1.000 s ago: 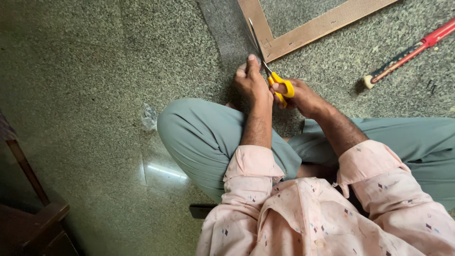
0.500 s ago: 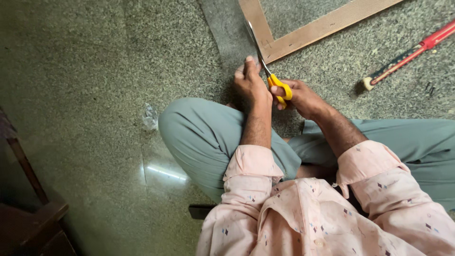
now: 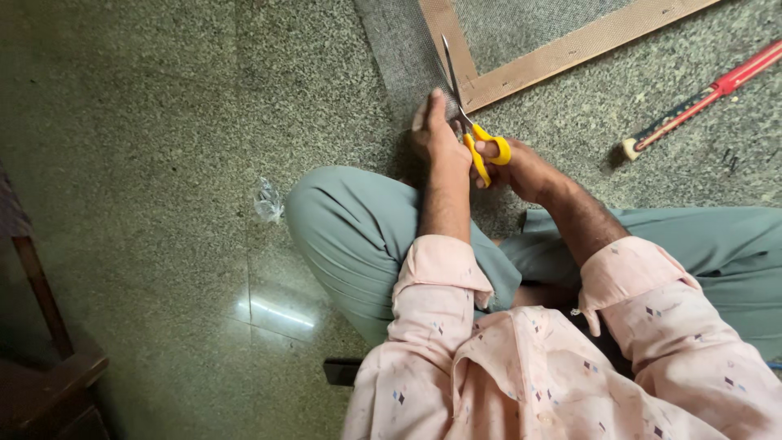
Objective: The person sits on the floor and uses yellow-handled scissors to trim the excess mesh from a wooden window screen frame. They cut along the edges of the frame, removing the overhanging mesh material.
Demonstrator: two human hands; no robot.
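The right hand has a closed grip on yellow-handled steel scissors, blades pointing away. The left hand presses flat, grip wide, on grey mesh beside a wooden frame

Speckled floor bears mesh strip, wooden frame, perhaps a screwdriver.

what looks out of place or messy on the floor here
A small crumpled scrap of clear plastic lies loose on the stone floor, left of the knee. A red-handled tool lies at a slant to the right. The scissors, mesh and wooden frame look orderly.
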